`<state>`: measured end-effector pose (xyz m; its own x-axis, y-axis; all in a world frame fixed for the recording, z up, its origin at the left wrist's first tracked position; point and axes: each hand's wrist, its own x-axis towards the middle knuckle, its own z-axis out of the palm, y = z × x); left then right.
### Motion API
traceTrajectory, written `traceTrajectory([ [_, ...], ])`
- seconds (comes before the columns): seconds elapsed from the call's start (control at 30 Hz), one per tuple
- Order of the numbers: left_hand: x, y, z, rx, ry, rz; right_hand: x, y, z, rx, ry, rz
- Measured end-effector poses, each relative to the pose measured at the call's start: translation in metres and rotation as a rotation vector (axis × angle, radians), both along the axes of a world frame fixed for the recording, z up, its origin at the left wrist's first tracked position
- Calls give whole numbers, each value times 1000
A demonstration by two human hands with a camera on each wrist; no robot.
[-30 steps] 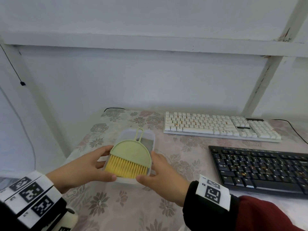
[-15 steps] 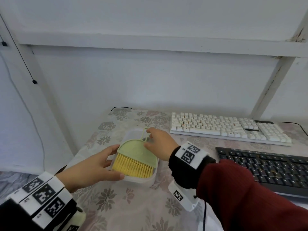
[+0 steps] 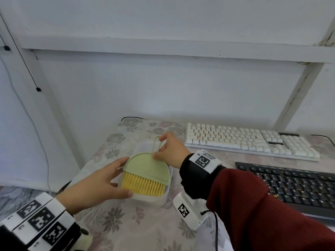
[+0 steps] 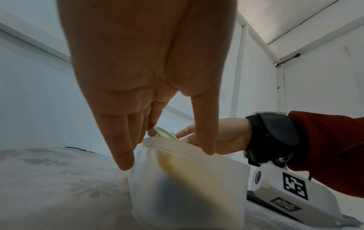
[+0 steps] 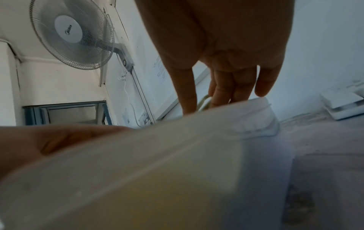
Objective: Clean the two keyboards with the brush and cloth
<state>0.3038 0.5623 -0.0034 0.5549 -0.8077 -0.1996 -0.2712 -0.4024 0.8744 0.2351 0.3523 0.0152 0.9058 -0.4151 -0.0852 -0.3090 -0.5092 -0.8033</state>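
The brush [image 3: 147,167] has a pale green back and loop with yellow bristles. The box [image 3: 148,198] under it is cloudy white. The tablecloth [image 3: 126,225] is pale with grey and pink flowers. One keyboard [image 3: 250,140] is white, the other [image 3: 293,187] black. The sleeve [image 3: 268,211] is dark red, the wrist tags [image 3: 203,161] black-and-white squares, the fan [image 5: 72,33] white.

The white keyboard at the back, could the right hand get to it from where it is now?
Probably yes. The right hand pinches the green brush's loop handle, and only bare floral tablecloth lies between it and the white keyboard.
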Motion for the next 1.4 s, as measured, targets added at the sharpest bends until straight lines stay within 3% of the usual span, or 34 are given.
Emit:
traceTrajectory([
  [0.2, -7, 0, 15, -7, -120, 34, -8, -3, 5, 280, -199, -31],
  [0.37, -20, -16, 49, -87, -283, 56, -27, -17, 30, 442, -375, -47],
  [0.6, -73, -94, 85, -187, -287, -73, -125, -106, 79, 625, -574, -196],
  [0.8, -136, -182, 61, -42, -203, -232, -262, -224, 78, 675, -595, -520],
  [1.1, -193, -248, 9, 246, -120, -155, -454, -353, 27, 730, -493, -945],
  [1.23, -210, -260, 1, 289, -121, -49, -496, -388, 3, 731, -359, -1042],
  [1.4, -216, -262, -7, 311, -45, -44, -507, -403, -10, 843, -309, -1004],
])
